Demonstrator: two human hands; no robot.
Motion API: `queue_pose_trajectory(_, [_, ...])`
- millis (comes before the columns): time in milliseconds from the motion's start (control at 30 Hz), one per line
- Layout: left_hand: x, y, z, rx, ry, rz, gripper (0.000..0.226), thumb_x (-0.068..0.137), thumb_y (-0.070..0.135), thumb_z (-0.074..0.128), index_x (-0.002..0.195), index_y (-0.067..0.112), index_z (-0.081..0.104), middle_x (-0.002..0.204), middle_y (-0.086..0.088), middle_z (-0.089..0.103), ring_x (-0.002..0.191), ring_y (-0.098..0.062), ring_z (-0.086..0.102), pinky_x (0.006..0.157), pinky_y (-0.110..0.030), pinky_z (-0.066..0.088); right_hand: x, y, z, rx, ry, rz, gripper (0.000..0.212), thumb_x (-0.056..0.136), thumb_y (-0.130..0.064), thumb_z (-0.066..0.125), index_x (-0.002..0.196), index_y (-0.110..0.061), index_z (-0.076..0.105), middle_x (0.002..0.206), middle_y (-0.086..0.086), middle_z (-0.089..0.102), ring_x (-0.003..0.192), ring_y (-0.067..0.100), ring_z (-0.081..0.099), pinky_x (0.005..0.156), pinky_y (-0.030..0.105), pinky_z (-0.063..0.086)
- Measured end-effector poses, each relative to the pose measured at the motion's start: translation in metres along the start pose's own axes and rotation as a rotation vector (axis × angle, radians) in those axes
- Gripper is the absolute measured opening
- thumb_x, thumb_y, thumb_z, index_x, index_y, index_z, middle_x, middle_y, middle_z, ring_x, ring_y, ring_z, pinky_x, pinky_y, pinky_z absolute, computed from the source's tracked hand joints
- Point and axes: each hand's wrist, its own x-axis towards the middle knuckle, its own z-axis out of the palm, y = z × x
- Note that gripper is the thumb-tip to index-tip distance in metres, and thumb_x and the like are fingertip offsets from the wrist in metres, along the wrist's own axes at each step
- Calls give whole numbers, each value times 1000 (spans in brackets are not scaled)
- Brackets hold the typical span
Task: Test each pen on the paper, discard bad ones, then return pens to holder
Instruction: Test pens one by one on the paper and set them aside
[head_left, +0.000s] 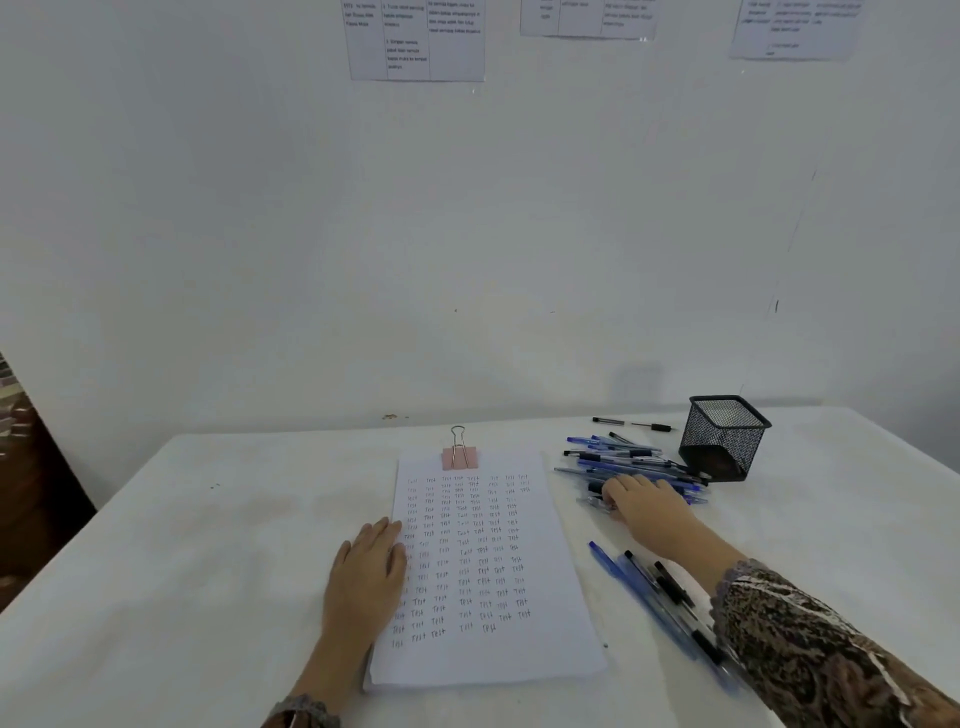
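One holder (723, 441), one paper (550, 582).

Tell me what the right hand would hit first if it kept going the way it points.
The pile of pens: the right hand seems to touch it with its fingertips. Past the pile, probably the paper.

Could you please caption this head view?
Right hand rests on the blue plastic pens; left hand presses the clipped white paper.

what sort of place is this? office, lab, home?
Probably a plain office-style workstation, though I can't be sure: a white-covered table against a bare wall, printed sheets stuck on that wall, and a mesh pen holder beside a pile of pens and a clipped paper stack.
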Motion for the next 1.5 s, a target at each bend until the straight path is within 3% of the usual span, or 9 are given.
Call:
queue_pose_trajectory(233, [-4, 0, -3, -174, 81, 107, 33, 94, 17, 45, 126, 12, 55, 138, 1, 46, 128, -14, 40, 108, -25, 25, 0, -2, -30, 623, 241, 14, 12, 98, -9, 39, 104, -12, 48, 104, 3, 45, 84, 26, 53, 75, 33, 43])
queue_pose_trajectory(367, [-5, 5, -5, -227, 75, 233, 35, 88, 22, 46, 118, 14, 60, 121, 13, 49, 115, -7, 48, 104, -27, 36, -7, -54, -71, 809, 294, -80, 16, 99, -18, 41, 110, -16, 52, 92, -2, 55, 73, 12, 51, 70, 32, 43])
queue_pose_trajectory(467, [-8, 13, -7, -321, 35, 253, 39, 86, 30, 44, 121, 18, 57, 116, 16, 52, 109, -2, 50, 97, -18, 38, -11, -107, -64, 612, 205, -194, 32, 100, -32, 36, 112, -14, 59, 101, 1, 62, 88, 16, 58, 79, 31, 48])
queue_pose_trajectory(600, [-11, 22, -7, -371, -56, 286, 38, 87, 37, 48, 124, 29, 48, 107, 17, 57, 94, 2, 53, 79, -7, 41, -10, -151, -28, 396, 165, -323, 33, 100, -33, 31, 110, -18, 58, 94, 5, 62, 78, 22, 58, 65, 30, 46])
queue_pose_trajectory(867, [-6, 18, -6, -329, -44, 289, 52, 79, 51, 45, 109, 15, 67, 93, 31, 53, 94, 22, 47, 83, -1, 36, 0, -167, -15, 358, 166, -303, 71, 85, -62, 13, 112, -14, 58, 105, 4, 63, 93, 25, 60, 66, 30, 37])
queue_pose_trajectory(1033, [-4, 19, -3, -346, -25, 214, 21, 91, 22, 54, 105, 11, 66, 91, 24, 57, 89, 5, 56, 78, -3, 38, 8, -149, -18, 365, 416, -311, 29, 91, -34, 48, 90, -13, 67, 86, 3, 65, 80, 24, 62, 71, 33, 48])
queue_pose_trajectory(1133, [-3, 19, -3, -383, 12, 139, 17, 93, 15, 50, 104, 13, 64, 90, 23, 56, 86, 5, 55, 73, -1, 38, 2, -144, -28, 832, 721, -82, 19, 90, -31, 51, 81, -24, 66, 80, -7, 61, 73, 3, 51, 67, 16, 39])
queue_pose_trajectory(1267, [-4, 21, -4, -386, -10, 137, 16, 93, 14, 50, 103, 15, 63, 89, 20, 57, 84, 3, 54, 71, -2, 38, -6, -150, -42, 1816, 640, 317, 15, 96, -14, 49, 82, -13, 56, 65, 2, 55, 59, 11, 50, 61, 25, 43])
queue_pose_trajectory(1500, [-7, 22, -5, -420, -21, 123, 13, 93, 15, 51, 97, 23, 60, 86, 17, 59, 80, -2, 55, 70, -5, 39, -10, -164, -31, 1928, 553, 385, 20, 96, -15, 48, 80, -5, 56, 59, 7, 57, 56, 19, 53, 61, 30, 48])
